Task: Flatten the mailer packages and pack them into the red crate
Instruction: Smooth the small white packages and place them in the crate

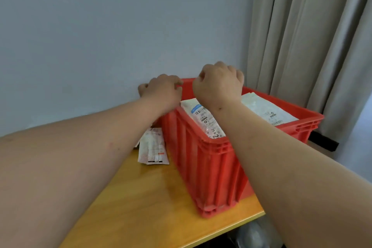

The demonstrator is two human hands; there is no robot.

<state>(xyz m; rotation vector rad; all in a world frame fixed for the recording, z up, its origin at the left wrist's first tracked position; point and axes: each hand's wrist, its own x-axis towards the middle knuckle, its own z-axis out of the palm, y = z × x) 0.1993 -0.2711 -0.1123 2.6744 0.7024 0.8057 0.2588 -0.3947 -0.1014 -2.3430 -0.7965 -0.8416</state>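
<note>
The red crate (213,169) stands on the yellow table (149,199), close to its right edge. Two flat white mailers lie inside: one with a blue label (203,121) on the left, another (265,108) on the right. A third mailer (153,147) lies on the table just left of the crate. My left hand (161,91) curls over the crate's far left corner, fingers on the rim. My right hand (219,83) curls over the far rim; its fingertips are hidden behind the knuckles.
A pale wall rises right behind the table and crate. Beige curtains (312,36) hang at the right. The table's right edge runs just beside the crate, with something grey and blurred (255,233) on the floor below it.
</note>
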